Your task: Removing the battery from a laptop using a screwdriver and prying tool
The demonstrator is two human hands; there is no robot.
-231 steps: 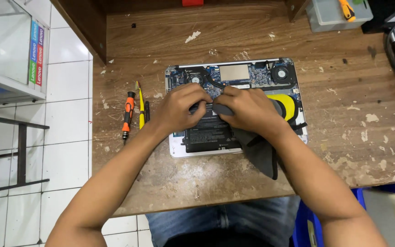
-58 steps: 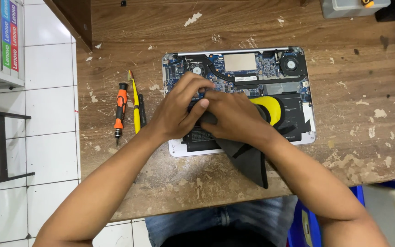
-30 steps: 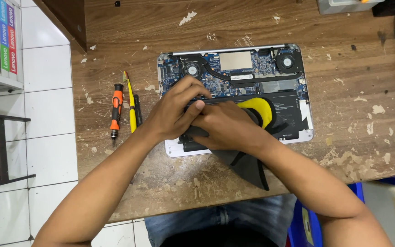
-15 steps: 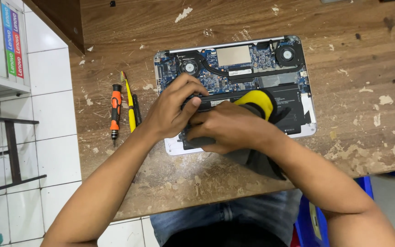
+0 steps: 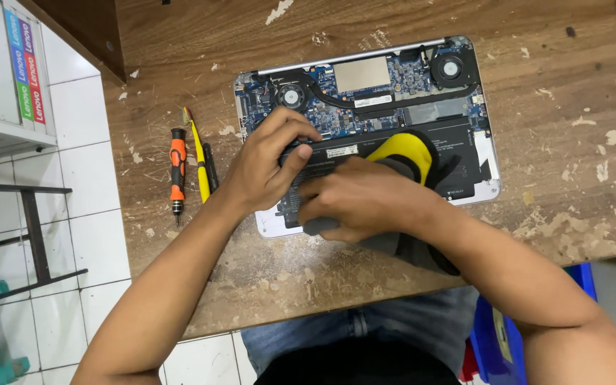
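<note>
On the opened laptop (image 5: 365,107):
Left hand (image 5: 265,160): we curled fingers over its battery (image 5: 465,153).
Right hand (image 5: 358,203): we clutched a grey-yellow cloth (image 5: 401,153) on it.
Risk: pressing hard might have dented cells.

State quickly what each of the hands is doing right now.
Left hand: fingers curled, pressing on the black battery of the opened laptop.
Right hand: closed on a yellow and grey glove.

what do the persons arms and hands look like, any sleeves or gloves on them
Both arms are bare from the hands up to the edge of the picture: no sleeves show. The left hand and the right hand wear no gloves, and no rings, watch or wristbands can be seen. Blue denim trousers show below the arms.
</note>
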